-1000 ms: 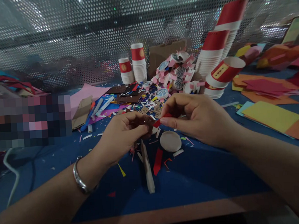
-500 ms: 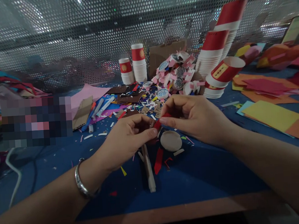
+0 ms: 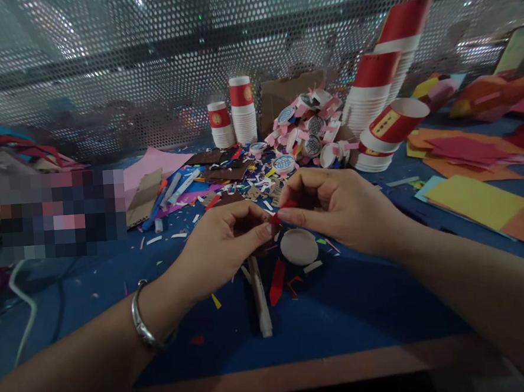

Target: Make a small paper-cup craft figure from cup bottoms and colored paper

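Note:
Between the fingertips of both hands is a small red piece of paper (image 3: 275, 218), mostly covered by the fingers. My left hand (image 3: 231, 239), with a silver bracelet at its wrist, pinches one end. From the other side my right hand (image 3: 333, 206) pinches it between thumb and forefinger. Just below the hands lie a round pale disc (image 3: 299, 247), a pointed red paper strip (image 3: 277, 282) and a whitish marker pen (image 3: 261, 296). A thin red paper scrap (image 3: 295, 286) rests beside the strip.
Paper cup stacks (image 3: 243, 114) stand at the back, with taller cup stacks (image 3: 371, 89) at right. A heap of pink-and-white paper pieces (image 3: 309, 128) sits between them. Coloured paper sheets (image 3: 478, 203) lie right; pens (image 3: 175, 189) and pink paper (image 3: 157, 164) left. Scraps litter the blue table (image 3: 367, 325).
Both hands stay almost in place. Less of the red paper shows between the fingertips, and the fingers have shifted slightly around it.

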`<state>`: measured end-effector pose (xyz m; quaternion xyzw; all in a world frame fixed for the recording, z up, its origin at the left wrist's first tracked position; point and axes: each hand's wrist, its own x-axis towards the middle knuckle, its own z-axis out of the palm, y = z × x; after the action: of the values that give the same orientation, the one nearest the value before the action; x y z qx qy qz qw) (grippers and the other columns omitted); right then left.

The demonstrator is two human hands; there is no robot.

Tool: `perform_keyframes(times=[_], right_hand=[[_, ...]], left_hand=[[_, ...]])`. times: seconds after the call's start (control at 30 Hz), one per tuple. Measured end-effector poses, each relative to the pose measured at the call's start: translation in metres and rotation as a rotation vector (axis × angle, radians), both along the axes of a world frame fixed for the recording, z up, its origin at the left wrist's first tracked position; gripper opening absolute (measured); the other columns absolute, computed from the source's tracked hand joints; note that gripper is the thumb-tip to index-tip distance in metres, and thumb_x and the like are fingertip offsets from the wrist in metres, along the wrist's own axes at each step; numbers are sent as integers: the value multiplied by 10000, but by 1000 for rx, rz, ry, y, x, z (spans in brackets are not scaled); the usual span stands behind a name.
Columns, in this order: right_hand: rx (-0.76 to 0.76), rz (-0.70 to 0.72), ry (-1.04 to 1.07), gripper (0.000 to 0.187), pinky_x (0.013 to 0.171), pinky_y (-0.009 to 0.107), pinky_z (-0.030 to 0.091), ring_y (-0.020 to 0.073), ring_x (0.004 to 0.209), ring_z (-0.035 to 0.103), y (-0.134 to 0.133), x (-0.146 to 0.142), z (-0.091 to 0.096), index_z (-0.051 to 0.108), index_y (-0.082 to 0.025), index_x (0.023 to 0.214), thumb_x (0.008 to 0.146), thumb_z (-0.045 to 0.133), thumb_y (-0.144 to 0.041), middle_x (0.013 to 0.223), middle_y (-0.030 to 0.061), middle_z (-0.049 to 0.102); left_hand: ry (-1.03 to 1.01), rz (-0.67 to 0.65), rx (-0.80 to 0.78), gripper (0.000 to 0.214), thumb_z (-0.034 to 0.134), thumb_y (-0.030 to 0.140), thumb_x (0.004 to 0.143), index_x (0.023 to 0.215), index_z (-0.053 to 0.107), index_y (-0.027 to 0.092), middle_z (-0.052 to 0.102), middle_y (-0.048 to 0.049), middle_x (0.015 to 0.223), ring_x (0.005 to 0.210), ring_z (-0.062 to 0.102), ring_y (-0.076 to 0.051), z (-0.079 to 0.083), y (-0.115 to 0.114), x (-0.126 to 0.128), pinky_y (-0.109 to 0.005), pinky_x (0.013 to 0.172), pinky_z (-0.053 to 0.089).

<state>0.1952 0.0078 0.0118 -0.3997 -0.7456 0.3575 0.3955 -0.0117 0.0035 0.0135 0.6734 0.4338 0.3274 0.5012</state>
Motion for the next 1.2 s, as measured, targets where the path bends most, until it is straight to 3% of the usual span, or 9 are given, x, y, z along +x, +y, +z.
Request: perform_keyframes(times=[0.77,1.2], right_hand=[[-28,15,-5,104,576,263,438,126,656,551,1,1,-2,627,-176,886,863,696,-251,756,-6,620],[-90,66,34,134,624,269,482,158,725,622,-1,0,-2,640,-182,920,887,692,-301,812,16,672]], left_hand=[[-36,58,-47,219,807,351,775,807,704,160,661,1,713,637,614,-129,1,-1,2,-235,598,508],[-208,71,-157,259,850,339,744,813,678,158,650,13,769,684,630,-117,0,0,2,-233,654,530]])
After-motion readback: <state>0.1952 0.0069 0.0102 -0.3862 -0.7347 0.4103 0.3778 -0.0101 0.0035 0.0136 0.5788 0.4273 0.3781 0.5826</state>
